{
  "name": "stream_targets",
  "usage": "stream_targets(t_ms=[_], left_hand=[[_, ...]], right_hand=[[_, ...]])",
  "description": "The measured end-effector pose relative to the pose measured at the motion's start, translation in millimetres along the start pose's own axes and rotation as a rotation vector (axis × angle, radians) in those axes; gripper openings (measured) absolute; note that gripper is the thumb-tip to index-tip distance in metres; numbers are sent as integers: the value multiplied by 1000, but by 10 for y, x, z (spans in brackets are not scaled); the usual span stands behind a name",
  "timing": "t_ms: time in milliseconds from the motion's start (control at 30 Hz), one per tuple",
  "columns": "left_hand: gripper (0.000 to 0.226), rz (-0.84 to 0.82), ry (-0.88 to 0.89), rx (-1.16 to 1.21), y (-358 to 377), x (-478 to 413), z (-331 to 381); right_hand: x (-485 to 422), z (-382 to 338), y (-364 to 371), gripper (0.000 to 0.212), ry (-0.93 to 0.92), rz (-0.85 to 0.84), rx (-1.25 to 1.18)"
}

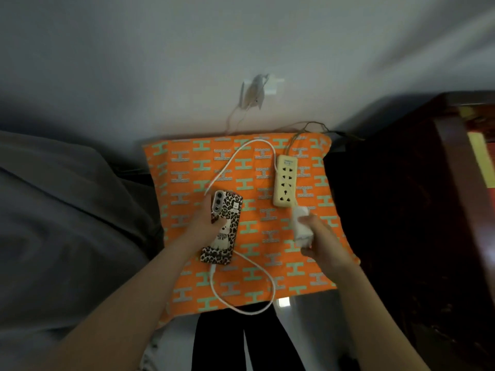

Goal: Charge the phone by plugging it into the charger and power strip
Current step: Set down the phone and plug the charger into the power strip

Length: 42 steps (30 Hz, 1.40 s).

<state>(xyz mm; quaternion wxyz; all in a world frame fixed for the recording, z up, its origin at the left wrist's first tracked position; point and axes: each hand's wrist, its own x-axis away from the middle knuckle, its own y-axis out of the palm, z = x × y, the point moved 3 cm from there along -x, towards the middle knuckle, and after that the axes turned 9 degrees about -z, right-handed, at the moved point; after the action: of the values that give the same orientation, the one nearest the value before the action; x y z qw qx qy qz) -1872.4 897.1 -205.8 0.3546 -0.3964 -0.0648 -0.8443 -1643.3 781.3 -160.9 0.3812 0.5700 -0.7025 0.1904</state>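
Toward the right edge of the orange patterned cloth (187,183), just short of the near end of the power strip (285,180), my right hand (320,236) is wrapped around the white charger (301,223), which pokes out of my fist toward the strip. The strip lies with its long axis running from the far edge of the cloth toward me, sockets facing up, and its nearest socket sits just beyond the charger's nose, slightly to the left of my knuckles. I judge the coming move to turn on that: the charger has to go forward and a little left, then tip so its prongs point down into the socket. I cannot see the prongs.

My left hand (211,220) rests on the phone (223,227), fingers curled over its left side, pinning it to the cloth. The phone lies camera-side up in a leopard case, near the middle of the cloth, its long axis also running away from me. The white cable (267,279) leaves the phone's near end and loops past the near edge of the cloth. The right hand is clearly the one nearer the strip.
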Motion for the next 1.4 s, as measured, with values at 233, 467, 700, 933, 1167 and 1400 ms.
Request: stream_targets(t_ms=[233,467,700,933,1167,1400], left_hand=[[74,104,20,-541,71,-59,134],[60,167,408,-871,297,-309,787],[69,-18,353,-696,793,-619,1089],[92,43,602,-1204,690,-798,1210],[86,-269,727,-1637,454,-1333,1602],[73,-242,738,-1610,444,-1371,1677]], right_hand=[[18,-376,-334,22,-204,-171,-266],[-164,-511,-387,34,-215,-315,-501],[-356,-544,-564,25,-220,-76,-540],[-442,-610,-755,35,-243,-137,-585],[-384,-563,-844,43,-228,-392,-389],[-423,-390,-757,34,-389,185,-40]])
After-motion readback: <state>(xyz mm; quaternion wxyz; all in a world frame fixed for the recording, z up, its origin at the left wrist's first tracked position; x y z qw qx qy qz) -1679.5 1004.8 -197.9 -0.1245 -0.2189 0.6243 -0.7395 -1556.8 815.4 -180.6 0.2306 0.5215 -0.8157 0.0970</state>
